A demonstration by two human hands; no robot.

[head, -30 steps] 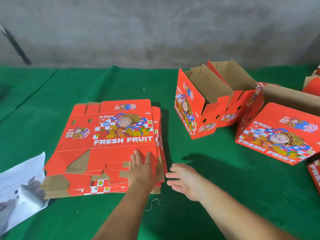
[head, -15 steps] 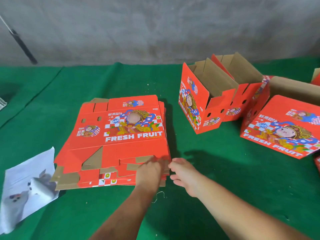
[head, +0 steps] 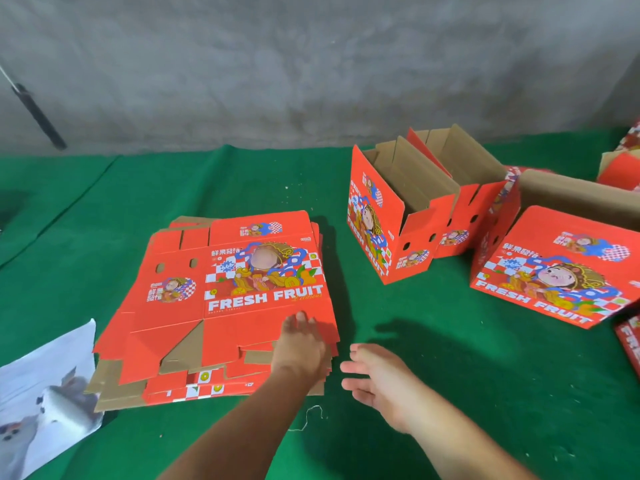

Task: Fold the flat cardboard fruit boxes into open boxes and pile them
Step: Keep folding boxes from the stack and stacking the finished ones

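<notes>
Your left hand lay flat, fingers straight, on the near right corner of the stack of flat boxes; it pressed and gripped nothing. Your right hand hovered just right of that corner, fingers spread and relaxed, clear of the cardboard and holding nothing. The stack rested on the green tabletop, its edges staggered rather than flush.

Right of the stack and well apart stood two folded boxes, open tops up. Further right of the stack lay a tipped box, printed face uppermost. Left of the stack, touching or nearly touching its near corner, lay a printed sheet. A loose thread lay near the stack's front edge.

Risks noted, as judgement only:
- With the layers fanned out at that corner, your fingers could have caught two blanks instead of one.
- A flat palm bearing down would have pinned the top blank while the other hand tried to lift it, inviting a creased flap.
- Dragging the blank sideways could have skewed the remaining stack further or pulled the sheet along.
- A wide swing rightward could have knocked the standing boxes over.
</notes>
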